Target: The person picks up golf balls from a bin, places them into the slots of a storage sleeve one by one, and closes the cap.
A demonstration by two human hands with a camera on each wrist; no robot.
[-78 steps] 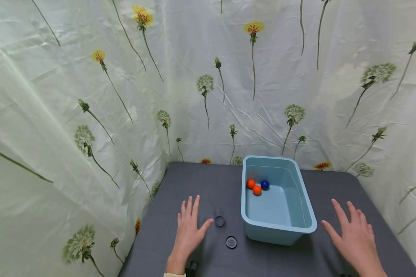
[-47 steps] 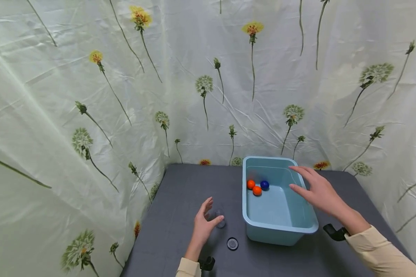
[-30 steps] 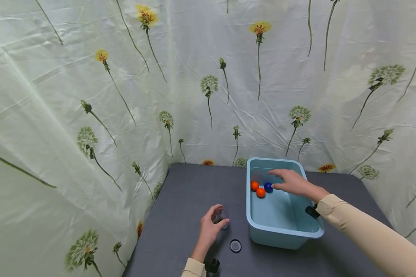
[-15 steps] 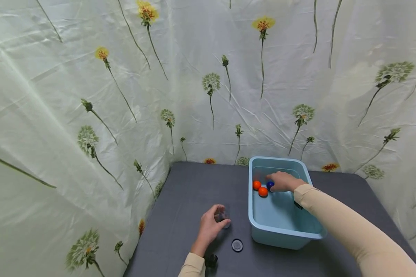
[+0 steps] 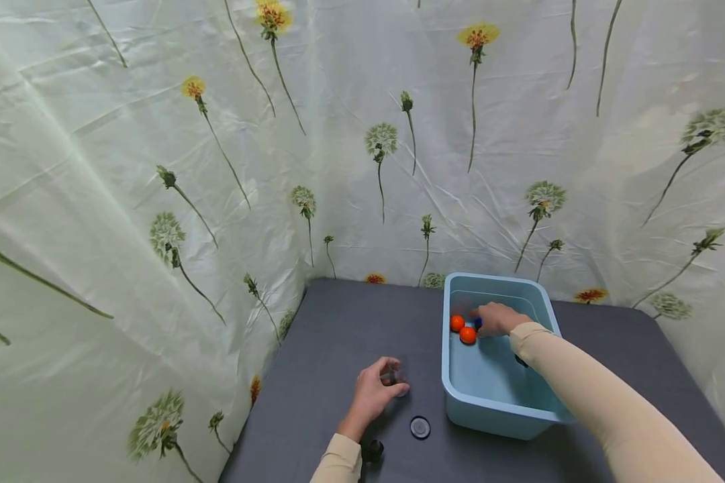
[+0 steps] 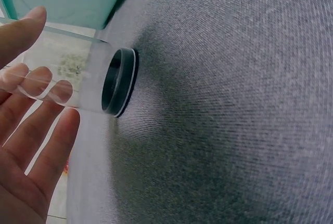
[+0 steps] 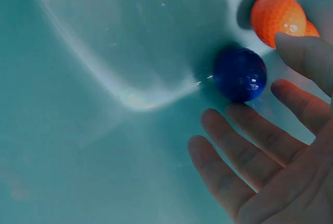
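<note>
My left hand (image 5: 374, 392) grips a clear plastic cylinder (image 6: 86, 70) with a black ring-like base (image 6: 120, 81). The thumb lies on one side and the fingertips show through the clear wall on the other. The cylinder stands upright on the table. Inside a light blue bin (image 5: 447, 355), my right hand (image 5: 497, 318) reaches down to a shiny dark blue ball (image 7: 239, 74). Its fingers are spread, with fingertips right beside the ball and the thumb overlapping an orange ball (image 7: 276, 18) in the right wrist view. A second orange ball (image 5: 456, 323) sits against the bin wall.
A round black lid (image 5: 420, 427) lies on the dark grey table (image 5: 350, 315), between the left hand and the bin. Behind and to the left hangs a pale curtain (image 5: 338, 87) printed with dandelions. The bin's walls surround the right hand.
My left hand has moved in from the left and closed round the clear cylinder. My right hand has travelled from right of the bin down into it, to the blue ball.
</note>
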